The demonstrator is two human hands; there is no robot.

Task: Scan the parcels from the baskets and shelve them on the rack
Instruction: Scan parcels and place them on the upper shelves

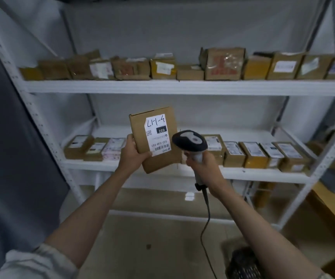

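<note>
The left hand [132, 152] grips the parcel [155, 139] tilted, label [157, 134] up, so the scanner [189, 142], gripped by the right hand [204, 166] at its 3 o'clock, can read it.

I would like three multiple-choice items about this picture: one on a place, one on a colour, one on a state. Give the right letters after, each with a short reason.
1. Where is the parcel with the white label?
A. in the left hand
B. on the top shelf
C. on the floor

2. What colour is the rack?
A. black
B. white
C. green

3. What is the right hand doing?
A. hanging idle
B. pressing a shelf
C. gripping the scanner

Key: 1 A, the left hand holds its lower edge. 2 B, its shelves and posts are white. 3 C, its fingers wrap the handle of the scanner.
</note>
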